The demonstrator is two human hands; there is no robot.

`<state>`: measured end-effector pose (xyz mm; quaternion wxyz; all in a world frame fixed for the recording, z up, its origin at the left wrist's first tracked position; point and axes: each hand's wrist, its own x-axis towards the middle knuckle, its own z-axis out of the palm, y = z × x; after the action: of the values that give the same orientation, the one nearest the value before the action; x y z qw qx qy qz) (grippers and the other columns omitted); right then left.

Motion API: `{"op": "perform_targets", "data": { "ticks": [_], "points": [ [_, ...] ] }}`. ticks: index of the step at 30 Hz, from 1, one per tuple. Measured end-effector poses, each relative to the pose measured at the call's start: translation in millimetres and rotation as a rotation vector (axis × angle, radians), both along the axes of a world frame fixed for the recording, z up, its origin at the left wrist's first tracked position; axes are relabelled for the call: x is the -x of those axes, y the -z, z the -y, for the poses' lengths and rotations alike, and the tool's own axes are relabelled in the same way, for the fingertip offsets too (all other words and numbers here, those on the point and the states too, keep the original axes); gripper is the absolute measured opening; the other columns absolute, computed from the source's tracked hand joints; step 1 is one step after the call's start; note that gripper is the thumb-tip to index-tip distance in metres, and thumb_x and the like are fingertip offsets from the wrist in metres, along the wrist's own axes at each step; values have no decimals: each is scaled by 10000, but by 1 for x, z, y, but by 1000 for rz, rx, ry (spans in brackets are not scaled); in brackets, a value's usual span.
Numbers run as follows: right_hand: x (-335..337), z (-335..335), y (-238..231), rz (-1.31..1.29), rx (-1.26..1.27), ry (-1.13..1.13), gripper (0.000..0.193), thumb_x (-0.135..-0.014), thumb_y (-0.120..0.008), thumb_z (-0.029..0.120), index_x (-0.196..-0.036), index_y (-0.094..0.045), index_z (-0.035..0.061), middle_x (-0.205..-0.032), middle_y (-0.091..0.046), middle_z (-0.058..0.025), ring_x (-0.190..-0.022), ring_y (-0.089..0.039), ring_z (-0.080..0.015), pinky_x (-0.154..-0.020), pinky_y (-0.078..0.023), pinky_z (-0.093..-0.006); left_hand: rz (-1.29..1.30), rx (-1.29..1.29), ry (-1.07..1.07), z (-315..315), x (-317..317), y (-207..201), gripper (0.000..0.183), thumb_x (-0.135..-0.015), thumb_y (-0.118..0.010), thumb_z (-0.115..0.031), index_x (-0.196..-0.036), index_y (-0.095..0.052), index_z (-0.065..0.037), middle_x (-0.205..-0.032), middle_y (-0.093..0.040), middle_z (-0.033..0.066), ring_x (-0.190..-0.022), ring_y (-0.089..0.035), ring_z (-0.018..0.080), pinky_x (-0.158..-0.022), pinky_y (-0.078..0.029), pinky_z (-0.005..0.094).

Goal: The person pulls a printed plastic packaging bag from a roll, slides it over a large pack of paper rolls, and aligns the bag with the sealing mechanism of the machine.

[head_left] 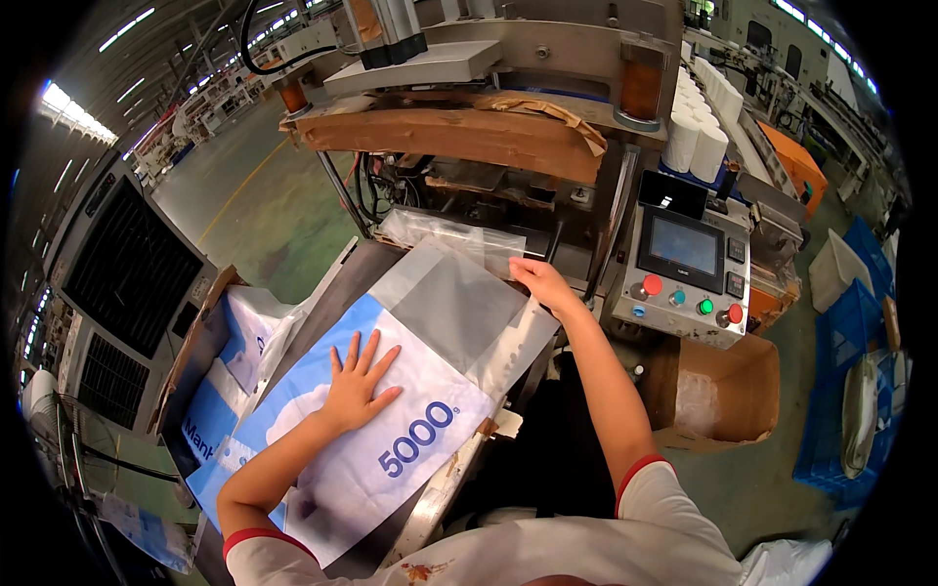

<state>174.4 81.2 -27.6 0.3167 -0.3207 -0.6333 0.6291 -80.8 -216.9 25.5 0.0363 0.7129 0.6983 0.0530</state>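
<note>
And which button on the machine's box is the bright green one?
It's the green button between the pale teal button and the rightmost red button. None of the others has its bright green colour.

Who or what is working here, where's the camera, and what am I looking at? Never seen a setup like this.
No robot: these are a person's two bare hands. The one picture comes from a fisheye camera worn on the person's head, looking down, so straight edges bend near the rim.

A blue-and-white plastic bag with a clear end lies flat across the work surface. The left hand presses on it, open, fingers spread. The right hand is closed and seems to pinch clear film by the bag's far end; whether that is the bag's own edge, I can't tell.

Ahead stands a metal machine. To its right is a control box with a screen and coloured buttons. An open carton sits below the box.
</note>
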Motion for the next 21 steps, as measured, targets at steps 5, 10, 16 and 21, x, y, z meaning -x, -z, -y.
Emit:
{"op": "perform_targets", "data": {
  "ticks": [5, 10, 16, 21],
  "points": [
    [-74, 16, 34, -268, 124, 67, 340, -1024, -447, 210, -1224, -621, -3, -1220, -626, -28, -1036, -538, -107, -913, -406, -244, 31, -41, -65, 13, 4, 5, 651, -897, -541, -515, -1462, -399, -225, -1577, -188, 167, -1427, -131, 477, -1049, -56, 731],
    [-253, 29, 125, -248, 507, 180, 365, -1002, -506, 231, -1252, -573, -27, -1208, -632, -66, -982, -585, -116, -829, -473, -246, 39, -66, -145, 18, -4, 4, 650, -887, -559, -500, -1453, -417, -214, -1577, -188, 172, -1425, -138, 476, -1047, -46, 728],
    [-516, 28, 280, -641, 538, 1276, 324, -1004, -490, 272, -1262, -575, 95, -1173, -645, -21, -1013, -615, -168, -762, -499, -261, 55, -86, -166, 10, -12, 5, 652, -881, -577, -467, -1449, -422, -188, -1574, -200, 174, -1431, -129, 468, -1063, -30, 709],
    [-578, 61, 333, -524, 455, 1681, 444, -981, -437, 411, -1363, -493, 191, -1355, -507, -31, -1204, -501, -245, -905, -440, -455, 81, -77, -167, 7, -10, 9, 646, -876, -585, -443, -1444, -429, -176, -1569, -211, 180, -1431, -131, 466, -1072, -19, 697]
  ]
}}
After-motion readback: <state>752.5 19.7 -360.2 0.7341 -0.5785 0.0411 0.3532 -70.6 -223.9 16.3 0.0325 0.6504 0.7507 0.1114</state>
